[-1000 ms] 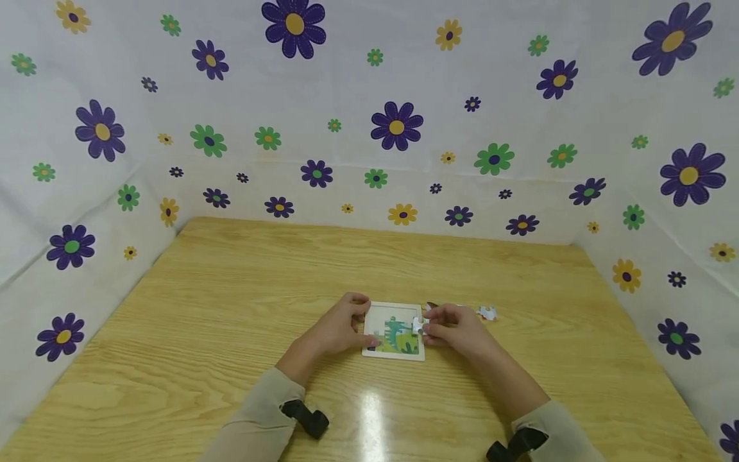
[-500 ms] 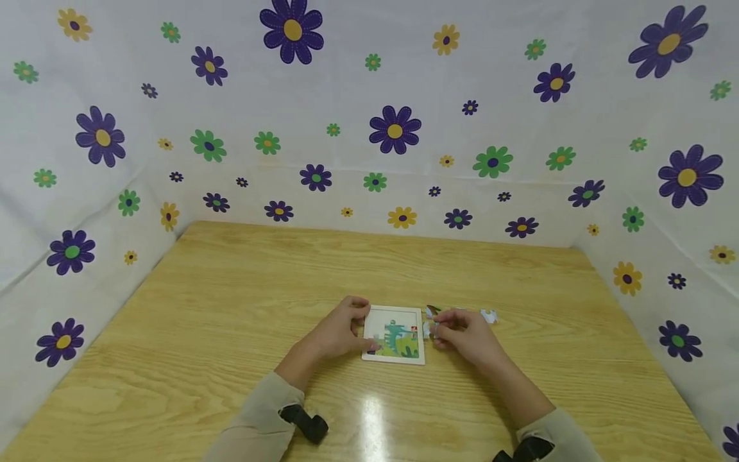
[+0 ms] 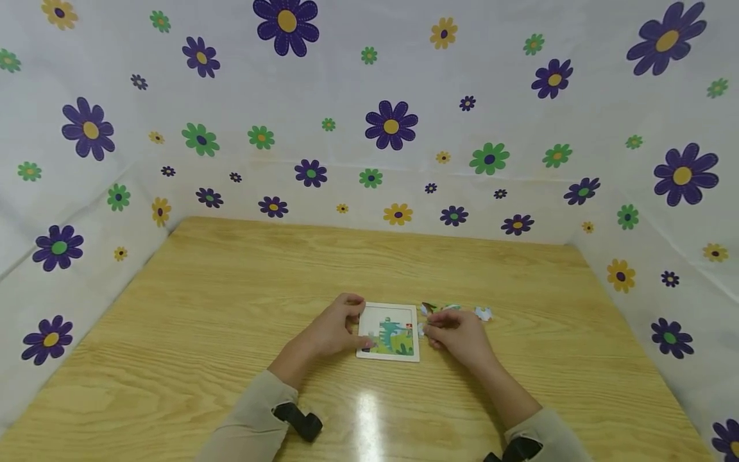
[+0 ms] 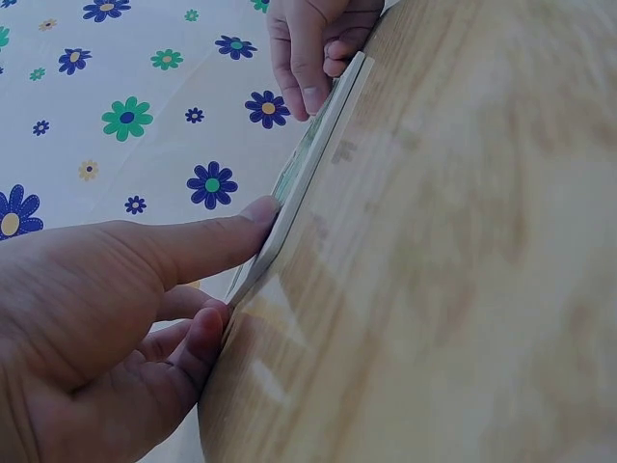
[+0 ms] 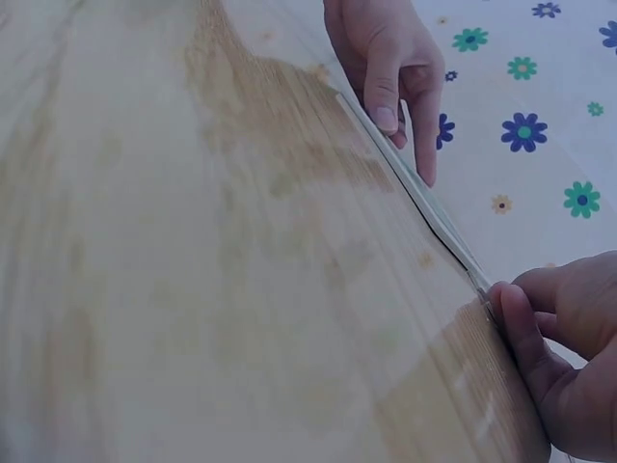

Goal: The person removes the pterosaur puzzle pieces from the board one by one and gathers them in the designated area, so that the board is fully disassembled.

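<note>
A pale-rimmed square jigsaw tray (image 3: 388, 359) is held on the wood-grain table (image 3: 260, 276) just right of the left hand (image 3: 337, 327); its left edge is gripped there, the thumb laid over the rim and the fingers bent against the far corner; a teal dinosaur picture (image 3: 392, 337) is formed by the pieces seated to the right of that thumb; by the right hand (image 3: 462, 337), with thumb and forefinger nearly closed together, a pale jigsaw piece (image 3: 421, 329) appears to be pinched beside the tray's right rim, though it is partly covered by the fingertips; just beyond them a brown-and-green jigsaw piece (image 3: 427, 308) is seen, a green-and-white jigsaw piece (image 3: 451, 307) is half hidden past the knuckles, and a light-blue jigsaw piece (image 3: 484, 313) lies to their right; these loose pieces could be knocked aside by the right fingers, so closely are they placed; the pinched one might be dropped or turned wrongly, being held only by its edge; the seated pieces could be dislodged if the tray were tilted by uneven pressure from the left thumb.
</note>
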`<state>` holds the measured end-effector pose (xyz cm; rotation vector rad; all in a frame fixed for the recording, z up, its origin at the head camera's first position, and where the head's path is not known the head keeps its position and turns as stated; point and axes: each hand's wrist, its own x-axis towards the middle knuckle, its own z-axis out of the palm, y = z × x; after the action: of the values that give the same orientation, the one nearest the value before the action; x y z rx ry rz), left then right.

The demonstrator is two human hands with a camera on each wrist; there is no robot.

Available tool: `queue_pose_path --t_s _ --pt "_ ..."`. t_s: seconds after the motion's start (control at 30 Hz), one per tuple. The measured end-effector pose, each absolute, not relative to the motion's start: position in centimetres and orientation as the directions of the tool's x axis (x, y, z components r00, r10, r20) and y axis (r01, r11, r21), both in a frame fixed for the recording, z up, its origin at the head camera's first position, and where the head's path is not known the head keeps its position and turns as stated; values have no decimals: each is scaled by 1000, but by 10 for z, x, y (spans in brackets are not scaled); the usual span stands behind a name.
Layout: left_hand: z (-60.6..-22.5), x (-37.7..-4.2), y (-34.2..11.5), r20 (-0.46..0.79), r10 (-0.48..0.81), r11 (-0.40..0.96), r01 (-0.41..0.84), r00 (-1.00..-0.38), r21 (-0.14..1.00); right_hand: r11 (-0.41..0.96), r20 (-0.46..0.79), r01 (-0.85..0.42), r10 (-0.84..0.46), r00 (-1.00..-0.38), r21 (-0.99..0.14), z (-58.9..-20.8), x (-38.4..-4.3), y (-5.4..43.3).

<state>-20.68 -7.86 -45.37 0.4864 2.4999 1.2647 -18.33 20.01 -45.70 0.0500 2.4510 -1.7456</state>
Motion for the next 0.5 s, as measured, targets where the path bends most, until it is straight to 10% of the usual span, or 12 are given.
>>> queue_pose_path --t_s 0.5 --pt "-448 -204 -77 -102 429 537 163 -897 827 347 -117 91 -55 -992 -933 -454 -182 201"
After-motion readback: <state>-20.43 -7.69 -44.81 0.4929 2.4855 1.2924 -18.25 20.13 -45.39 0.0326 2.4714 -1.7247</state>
